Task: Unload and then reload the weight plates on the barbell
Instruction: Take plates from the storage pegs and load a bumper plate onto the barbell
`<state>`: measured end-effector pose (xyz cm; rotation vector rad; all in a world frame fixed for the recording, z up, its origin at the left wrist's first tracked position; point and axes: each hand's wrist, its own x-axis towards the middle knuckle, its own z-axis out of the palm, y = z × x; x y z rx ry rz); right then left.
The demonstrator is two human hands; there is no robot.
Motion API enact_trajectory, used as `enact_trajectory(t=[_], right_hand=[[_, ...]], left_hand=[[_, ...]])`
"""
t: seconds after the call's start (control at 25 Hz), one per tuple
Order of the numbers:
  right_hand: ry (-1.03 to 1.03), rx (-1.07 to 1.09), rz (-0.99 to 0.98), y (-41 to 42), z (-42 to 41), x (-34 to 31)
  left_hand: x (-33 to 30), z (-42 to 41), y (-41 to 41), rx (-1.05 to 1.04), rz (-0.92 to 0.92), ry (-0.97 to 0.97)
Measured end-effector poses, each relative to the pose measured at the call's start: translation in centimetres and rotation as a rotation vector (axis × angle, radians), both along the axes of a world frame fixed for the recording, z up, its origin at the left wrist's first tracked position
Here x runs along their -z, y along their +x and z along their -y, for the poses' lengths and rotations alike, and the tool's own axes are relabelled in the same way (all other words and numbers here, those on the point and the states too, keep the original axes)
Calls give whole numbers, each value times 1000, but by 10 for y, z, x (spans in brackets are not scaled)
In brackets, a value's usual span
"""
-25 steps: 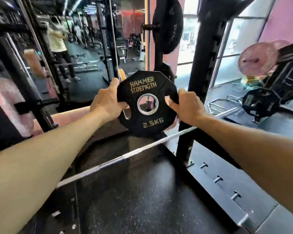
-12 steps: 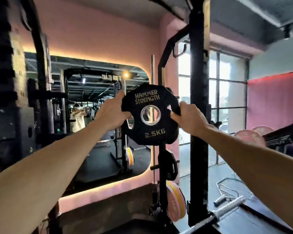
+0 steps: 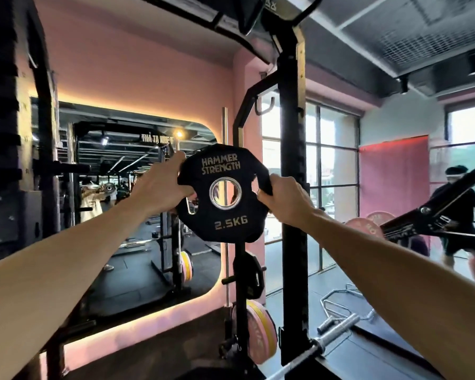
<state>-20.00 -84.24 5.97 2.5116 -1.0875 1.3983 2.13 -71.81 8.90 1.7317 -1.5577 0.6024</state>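
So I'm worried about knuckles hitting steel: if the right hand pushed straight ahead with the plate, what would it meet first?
Probably the black rack upright. The right hand grips the 2.5 kg plate right beside that post, which seems to stand just beyond it, though one view leaves depth unclear.

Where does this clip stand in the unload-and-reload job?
Done: the barbell sleeve in view is bare, so this end looks unloaded. In hand: the left hand and right hand grip a 2.5 kg plate, held up near the rack's storage pegs. Left: racking it and the whole reload.
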Motion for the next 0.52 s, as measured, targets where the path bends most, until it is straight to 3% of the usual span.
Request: enact_trajectory(t=[0.52], right_hand=[[-63,212,-14,-89,-154,-8]], left_hand=[[-5,-114,-70,198,18,-65]])
